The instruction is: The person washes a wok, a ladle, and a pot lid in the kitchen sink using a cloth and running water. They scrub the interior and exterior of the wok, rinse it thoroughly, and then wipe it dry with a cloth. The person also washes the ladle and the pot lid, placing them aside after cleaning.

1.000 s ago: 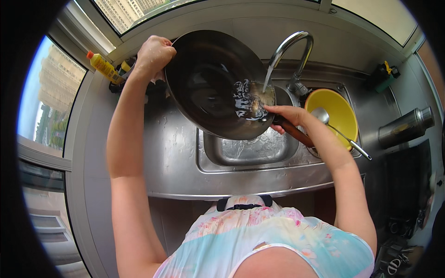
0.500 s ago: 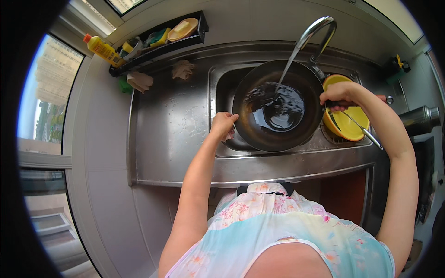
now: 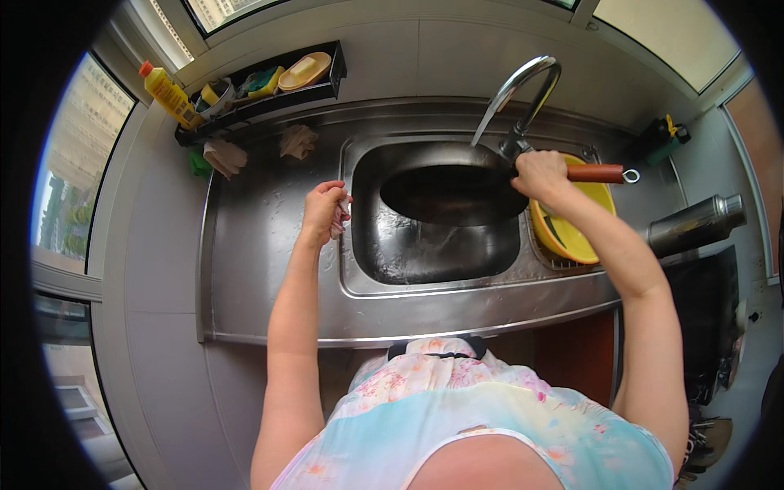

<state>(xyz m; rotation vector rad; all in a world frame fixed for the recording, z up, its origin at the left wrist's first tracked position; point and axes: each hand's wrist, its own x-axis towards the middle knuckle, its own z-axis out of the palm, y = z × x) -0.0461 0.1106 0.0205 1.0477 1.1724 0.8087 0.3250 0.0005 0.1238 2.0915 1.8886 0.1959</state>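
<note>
Windows (image 3: 86, 163) and pale walls border the steel table (image 3: 253, 269) and its sink (image 3: 433, 261). Over the basin I have the dark pan (image 3: 449, 198) tipped steeply, its long axis running left to right, the reddish handle (image 3: 598, 173) pointing right across the yellow bowl (image 3: 578, 241); whether it touches the sink I cannot tell. My right hand (image 3: 541, 174) is wrapped around the handle's base. My left hand (image 3: 322, 214), apart from the pan, curls around a pinkish cloth (image 3: 340, 216) by the sink's left edge.
</note>
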